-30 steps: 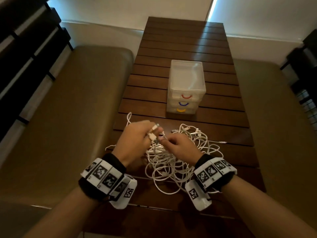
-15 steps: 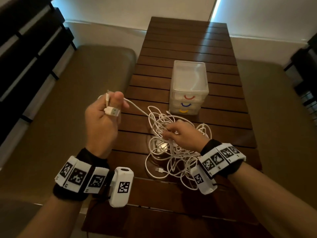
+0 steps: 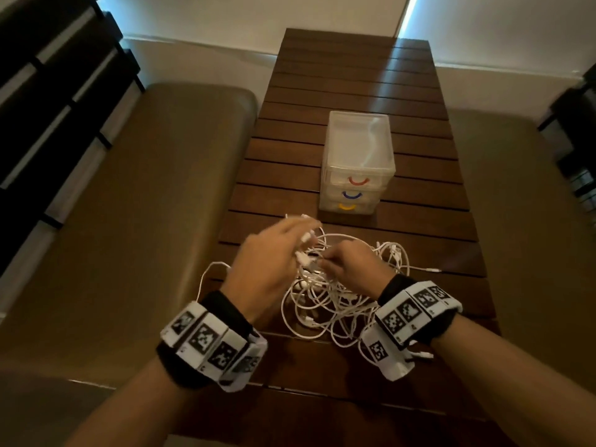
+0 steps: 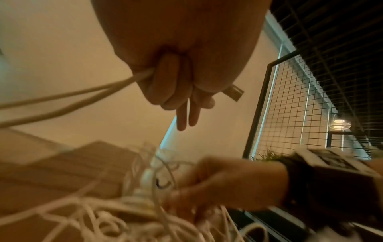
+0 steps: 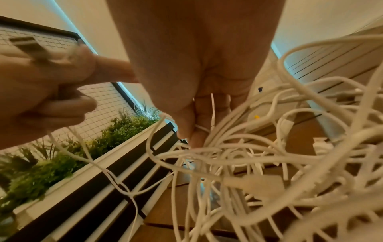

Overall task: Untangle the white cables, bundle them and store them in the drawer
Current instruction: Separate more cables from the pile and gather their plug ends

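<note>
A tangle of white cables (image 3: 332,304) lies on the near part of the dark slatted table (image 3: 354,75). My left hand (image 3: 301,241) hovers over the tangle's far left side; its curled fingers (image 4: 165,85) grip two cable strands (image 4: 68,101), and a USB plug (image 4: 233,92) sticks out of the fist. My right hand (image 3: 325,262) is close beside it, fingertips (image 5: 186,131) down in the tangle and pinching a strand. Behind the cables stands a clear three-drawer unit (image 3: 358,162) with red, blue and yellow handles, all drawers closed.
Padded benches (image 3: 145,221) run along both sides of the table. One loose cable end (image 3: 433,270) trails right of the tangle. A black wire-grid screen (image 4: 300,90) and a planter with green plants (image 5: 51,163) stand off to the side.
My left hand, raised up and to the left with a cable end half a second ago, has come back down beside the right hand at the tangle. The right hand stayed on the cables.
</note>
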{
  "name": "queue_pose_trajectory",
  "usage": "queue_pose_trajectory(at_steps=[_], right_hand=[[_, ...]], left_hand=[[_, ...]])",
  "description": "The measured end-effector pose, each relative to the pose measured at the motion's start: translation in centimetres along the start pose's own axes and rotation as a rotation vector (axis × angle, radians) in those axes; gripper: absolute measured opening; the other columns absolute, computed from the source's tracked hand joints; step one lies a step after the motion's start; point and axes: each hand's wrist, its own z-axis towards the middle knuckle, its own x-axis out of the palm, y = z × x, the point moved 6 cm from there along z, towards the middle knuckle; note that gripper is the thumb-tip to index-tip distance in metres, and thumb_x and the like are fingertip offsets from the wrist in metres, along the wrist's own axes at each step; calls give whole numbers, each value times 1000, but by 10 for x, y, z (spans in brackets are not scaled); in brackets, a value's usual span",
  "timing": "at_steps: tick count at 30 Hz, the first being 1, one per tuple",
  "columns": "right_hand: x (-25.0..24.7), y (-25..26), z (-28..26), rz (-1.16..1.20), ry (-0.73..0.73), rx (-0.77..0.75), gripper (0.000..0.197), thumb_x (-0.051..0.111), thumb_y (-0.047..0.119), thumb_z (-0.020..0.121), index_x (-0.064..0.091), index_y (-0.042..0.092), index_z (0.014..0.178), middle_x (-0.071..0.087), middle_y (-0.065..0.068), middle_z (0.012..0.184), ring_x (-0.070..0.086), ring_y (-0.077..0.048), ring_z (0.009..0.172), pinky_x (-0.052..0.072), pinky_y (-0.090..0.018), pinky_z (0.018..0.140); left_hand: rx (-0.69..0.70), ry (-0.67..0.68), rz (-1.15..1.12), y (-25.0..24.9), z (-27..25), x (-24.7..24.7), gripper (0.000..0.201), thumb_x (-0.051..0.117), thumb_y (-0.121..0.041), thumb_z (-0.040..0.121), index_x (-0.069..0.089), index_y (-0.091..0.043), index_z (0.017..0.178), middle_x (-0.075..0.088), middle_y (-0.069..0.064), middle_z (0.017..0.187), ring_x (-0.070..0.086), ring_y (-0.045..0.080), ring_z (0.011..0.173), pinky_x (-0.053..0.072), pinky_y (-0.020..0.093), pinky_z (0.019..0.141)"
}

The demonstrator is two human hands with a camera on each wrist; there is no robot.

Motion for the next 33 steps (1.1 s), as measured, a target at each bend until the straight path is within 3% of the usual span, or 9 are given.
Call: queue_pose_trajectory(at_steps=[3, 5, 12, 18, 21, 24, 27, 29, 33], right_hand=[[1, 7, -6, -11, -35, -45, 24, 57, 25, 96, 71, 10, 83, 61, 0, 71, 49, -11, 67, 33, -29, 64], [2, 7, -9, 0, -51, -61, 20, 58, 22, 95, 71, 12, 84, 67, -3, 78, 53, -13, 70, 33, -29, 65], [5, 2, -12, 140, -157, -58, 18, 61, 29, 94, 73, 16, 91, 69, 2, 83, 57, -12, 75, 41, -29, 68], [5, -3, -6, 162, -152, -30, 10, 67, 19, 89, 75, 15, 95, 60, 9, 86, 51, -5, 80, 33, -19, 70], [8, -11, -11, 148, -133, -10, 13, 71, 13, 86, 74, 18, 98, 59, 15, 98, 50, 0, 91, 34, -13, 76], [16, -25, -15, 149, -76, 95, 11, 71, 17, 87, 74, 20, 97, 65, 10, 106, 57, -6, 99, 41, -22, 84], [19, -18, -8, 225, 15, 74, 13, 70, 25, 89, 77, 20, 99, 72, 6, 93, 61, -4, 80, 48, -24, 76], [16, -11, -3, 195, 47, 21, 20, 65, 31, 92, 77, 17, 99, 74, 4, 88, 62, -5, 75, 48, -25, 70], [19, -12, 0, 54, 61, -6, 38, 50, 39, 100, 73, 13, 85, 70, -5, 75, 61, -13, 69, 46, -31, 64]], left_hand=[[-41, 266, 182, -2, 1, 45, 52, 47, -10, 94, 40, -28, 142, 45, -5, 137, 59, 24, 110, 50, 39, 83], [-85, 302, 267, 4, 2, 57, 39, 47, -17, 96, 44, -24, 135, 46, -1, 127, 60, 28, 101, 42, 35, 72], [82, 68, 183, 5, 4, 41, 11, 68, -24, 84, 69, -18, 94, 66, -1, 86, 64, 21, 74, 32, 25, 61], [77, -129, 90, 6, 8, 10, 11, 74, -21, 81, 72, -16, 91, 65, -2, 78, 60, 16, 65, 46, 32, 57], [63, -264, 38, 12, 6, -14, 7, 75, -16, 82, 73, -15, 89, 69, -1, 79, 62, 14, 66, 51, 32, 59], [66, -425, -36, 11, 6, -49, 5, 72, -14, 84, 75, -16, 88, 71, -4, 82, 62, 10, 69, 45, 23, 62], [121, -346, 13, 3, 8, -51, 3, 73, -17, 85, 75, -16, 88, 71, -4, 80, 62, 9, 68, 41, 18, 62], [65, -266, 64, 14, 10, -41, 8, 70, -24, 88, 75, -18, 90, 68, -5, 83, 62, 13, 69, 47, 28, 60], [-76, -167, 200, 40, 5, -23, 30, 61, -21, 94, 65, -24, 124, 59, -4, 129, 64, 16, 101, 55, 42, 82]])
